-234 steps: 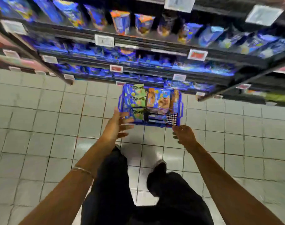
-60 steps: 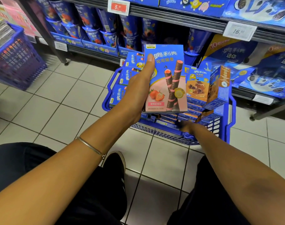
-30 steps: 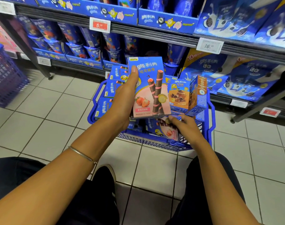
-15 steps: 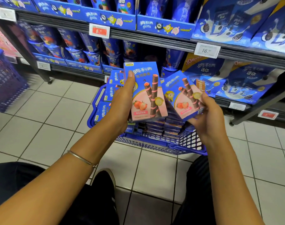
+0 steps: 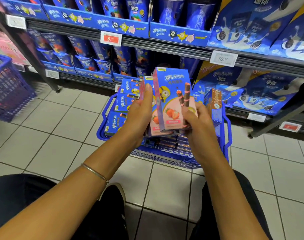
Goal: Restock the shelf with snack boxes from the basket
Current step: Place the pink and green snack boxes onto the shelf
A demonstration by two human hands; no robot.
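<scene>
Two blue-and-pink strawberry wafer-roll boxes are held upright together above the blue basket (image 5: 226, 135). My right hand (image 5: 196, 118) grips the front strawberry box (image 5: 172, 99) at its lower right. My left hand (image 5: 141, 111) holds the second strawberry box (image 5: 153, 122), mostly hidden behind the first, with fingers along its left side. The basket stands on the tiled floor below the shelf and holds several more blue snack boxes (image 5: 128, 94) and a brown-sided box (image 5: 215, 104).
The shelf (image 5: 165, 47) carries blue snack cups (image 5: 89, 61), large blue packs (image 5: 262, 89) and price tags (image 5: 110, 38). A second blue basket (image 5: 7, 89) stands at the left. My knees and a shoe (image 5: 113, 201) are on the white tiles.
My right hand brought its box leftwards, in front of the box in my left hand, so both boxes now overlap. The view has moved slightly closer to the shelf.
</scene>
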